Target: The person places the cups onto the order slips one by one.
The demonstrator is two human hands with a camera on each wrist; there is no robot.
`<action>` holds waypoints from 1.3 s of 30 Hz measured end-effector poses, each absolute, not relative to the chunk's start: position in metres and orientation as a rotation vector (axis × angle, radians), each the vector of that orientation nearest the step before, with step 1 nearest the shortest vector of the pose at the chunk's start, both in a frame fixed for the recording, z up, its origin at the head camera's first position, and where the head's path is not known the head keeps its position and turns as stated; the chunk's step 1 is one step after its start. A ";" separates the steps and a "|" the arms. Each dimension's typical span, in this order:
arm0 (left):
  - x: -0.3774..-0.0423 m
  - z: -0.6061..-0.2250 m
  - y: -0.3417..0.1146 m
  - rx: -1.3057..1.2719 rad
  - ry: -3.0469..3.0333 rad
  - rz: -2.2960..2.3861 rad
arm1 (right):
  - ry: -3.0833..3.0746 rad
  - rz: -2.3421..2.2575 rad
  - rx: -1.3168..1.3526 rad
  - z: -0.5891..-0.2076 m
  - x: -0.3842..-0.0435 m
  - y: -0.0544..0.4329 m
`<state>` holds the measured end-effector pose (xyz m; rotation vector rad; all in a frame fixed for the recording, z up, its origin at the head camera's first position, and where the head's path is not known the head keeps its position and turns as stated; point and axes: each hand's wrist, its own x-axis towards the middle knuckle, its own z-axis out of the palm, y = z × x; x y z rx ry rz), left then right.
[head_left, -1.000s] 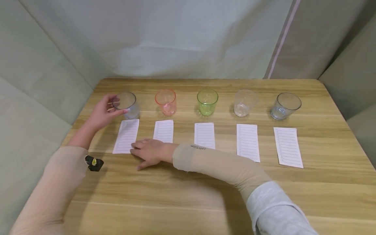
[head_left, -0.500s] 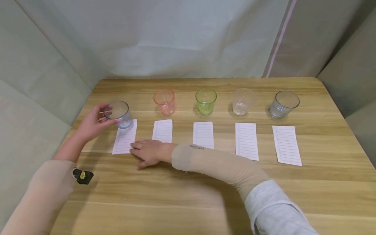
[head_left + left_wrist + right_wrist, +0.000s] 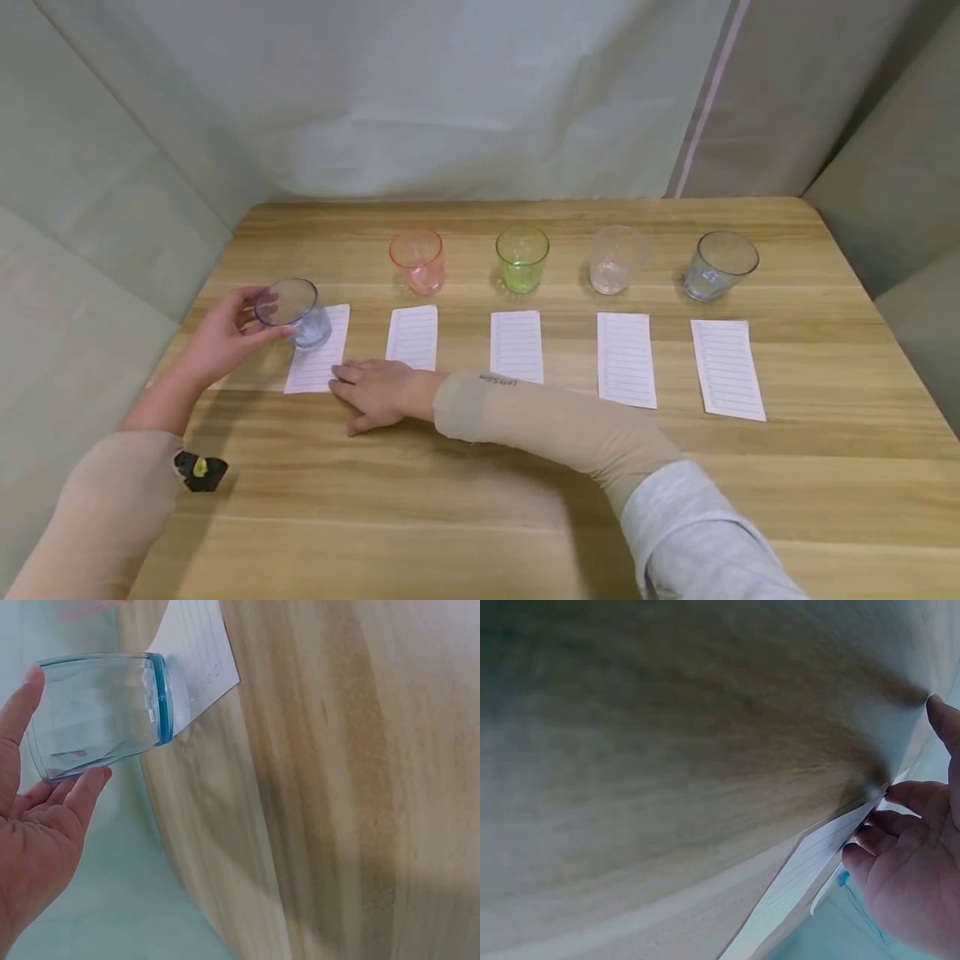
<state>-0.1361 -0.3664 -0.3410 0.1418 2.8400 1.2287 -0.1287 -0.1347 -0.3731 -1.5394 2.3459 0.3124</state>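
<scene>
My left hand (image 3: 225,337) grips a bluish clear glass (image 3: 303,321) near its rim, thumb on one side and fingers on the other. The glass (image 3: 97,712) is upright over the upper part of the leftmost lined paper slip (image 3: 318,371), its base close over the paper. My right hand (image 3: 378,392) rests palm down with spread fingers, fingertips at the right edge of that slip. In the right wrist view the fingers (image 3: 907,796) touch the slip's edge (image 3: 802,881) and the table.
Behind the slips stand a red glass (image 3: 422,265), a green glass (image 3: 522,262), a colourless glass (image 3: 615,262) and another bluish glass (image 3: 716,267). More lined slips (image 3: 516,343) lie in a row on the wooden table (image 3: 450,533). A curtain (image 3: 480,100) hangs behind.
My left hand has brought the bluish glass from the back row toward me and slightly left, over the leftmost slip. The right hand has stayed in place.
</scene>
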 end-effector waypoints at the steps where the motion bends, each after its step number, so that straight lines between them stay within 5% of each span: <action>1: -0.136 -0.342 -0.367 0.139 2.835 1.224 | 2.343 0.302 -1.538 -0.373 -0.128 -0.135; 15: -0.134 -0.340 -0.369 0.142 2.807 1.266 | 2.332 0.268 -1.528 -0.367 -0.131 -0.137; 24: -0.144 -0.305 -0.365 0.136 2.824 1.165 | 2.375 0.220 -1.631 -0.356 -0.137 -0.132; 39: -0.168 -0.290 -0.299 0.264 2.896 1.489 | 2.455 -0.052 -1.662 -0.350 -0.146 -0.071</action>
